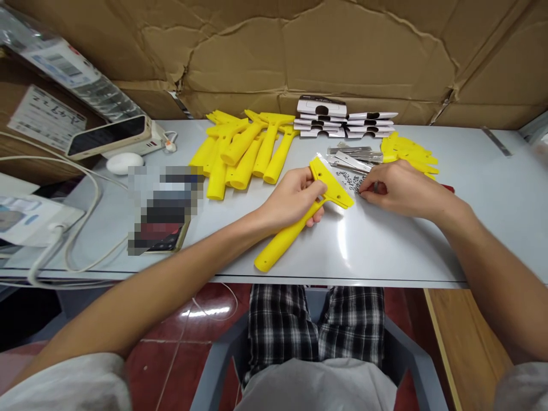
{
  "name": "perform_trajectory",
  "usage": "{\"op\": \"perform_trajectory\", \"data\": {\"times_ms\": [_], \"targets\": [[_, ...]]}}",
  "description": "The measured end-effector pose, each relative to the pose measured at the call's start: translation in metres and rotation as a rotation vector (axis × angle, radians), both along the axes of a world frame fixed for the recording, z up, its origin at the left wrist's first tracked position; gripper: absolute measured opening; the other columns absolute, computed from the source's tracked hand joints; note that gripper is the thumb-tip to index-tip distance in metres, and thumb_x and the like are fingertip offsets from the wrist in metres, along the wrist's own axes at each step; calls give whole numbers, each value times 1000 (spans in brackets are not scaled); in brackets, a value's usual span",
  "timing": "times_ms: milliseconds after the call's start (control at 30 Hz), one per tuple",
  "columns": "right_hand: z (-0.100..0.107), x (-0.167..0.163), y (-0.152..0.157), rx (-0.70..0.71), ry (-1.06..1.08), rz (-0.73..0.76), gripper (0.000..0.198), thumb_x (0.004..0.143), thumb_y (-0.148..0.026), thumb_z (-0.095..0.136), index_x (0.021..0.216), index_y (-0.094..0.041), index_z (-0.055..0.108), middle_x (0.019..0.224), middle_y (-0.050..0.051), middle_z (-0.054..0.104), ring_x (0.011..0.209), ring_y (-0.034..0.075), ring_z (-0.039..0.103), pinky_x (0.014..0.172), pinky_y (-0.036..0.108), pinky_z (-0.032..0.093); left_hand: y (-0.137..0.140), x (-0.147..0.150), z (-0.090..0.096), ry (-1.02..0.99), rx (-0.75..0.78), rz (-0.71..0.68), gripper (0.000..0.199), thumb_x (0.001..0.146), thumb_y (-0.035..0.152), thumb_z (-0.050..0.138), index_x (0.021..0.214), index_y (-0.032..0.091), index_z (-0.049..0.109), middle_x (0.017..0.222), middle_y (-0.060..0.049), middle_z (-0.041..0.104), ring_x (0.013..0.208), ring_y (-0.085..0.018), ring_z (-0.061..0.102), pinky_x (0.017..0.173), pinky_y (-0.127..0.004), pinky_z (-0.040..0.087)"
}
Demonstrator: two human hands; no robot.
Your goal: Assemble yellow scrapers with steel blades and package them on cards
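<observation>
My left hand (295, 197) is wrapped round the neck of a yellow plastic scraper (278, 245). Its wide head, with two screw holes, points up and to the right, and a thin clear or shiny edge shows along it. Just to the right, my right hand (402, 188) has thumb and fingertips pinched at a pile of small screws (349, 180); whatever lies between the fingertips is too small to make out. Flat metal blades (353, 161) lie behind the screws. Yellow plastic head pieces (411, 153) are heaped beyond my right hand, and a red item (448, 188) partly shows past the wrist.
Several yellow scraper handles (242, 151) are piled at the back left. Stacked white-and-black packs (322, 107) stand against the cardboard (257, 57). To the left are a phone (109, 137), a pixelated device (165, 211), a white rounded object (125, 163) and cables. A metal strip (496, 141) lies far right.
</observation>
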State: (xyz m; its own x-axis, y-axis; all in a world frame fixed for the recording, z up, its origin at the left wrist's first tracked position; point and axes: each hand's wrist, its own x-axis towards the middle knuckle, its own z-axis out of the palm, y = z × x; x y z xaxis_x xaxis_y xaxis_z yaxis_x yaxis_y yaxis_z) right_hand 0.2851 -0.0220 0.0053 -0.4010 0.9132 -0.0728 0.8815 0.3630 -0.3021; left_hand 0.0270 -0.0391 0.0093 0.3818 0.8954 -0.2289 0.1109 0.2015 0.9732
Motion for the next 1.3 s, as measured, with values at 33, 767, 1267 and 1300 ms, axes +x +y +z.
{"op": "perform_trajectory", "data": {"times_ms": [33,767,1267,1300], "targets": [[0,0,0,-6,-1,-7,27,89,-28,64,105,-20,85,97,1,72,77,5,55,76,21,35,-1,0,0,4,-1,-17,9,96,14,60,89,20,58,56,3,59,42,-10,57,39,-22,39],[-9,-44,-20,-24,693,-22,38,94,-47,72,100,-10,78,109,10,66,85,4,53,72,17,45,-6,-1,-16,70,79,-256,3,100,17,59,98,19,58,52,5,61,36,-10,55,40,-20,45],[-10,-43,-16,-29,727,-84,39,93,-48,77,101,-11,78,111,9,66,84,3,50,79,19,47,-6,0,-16,64,81,-239,6,99,16,56,94,20,58,52,3,61,39,-11,58,39,-20,44],[-11,-43,-16,-26,725,-77,39,93,-50,77,101,-11,78,111,9,66,86,3,51,80,19,48,-6,0,-16,65,83,-241,6,99,16,56,94,20,57,52,3,61,38,-11,57,40,-20,44]]}}
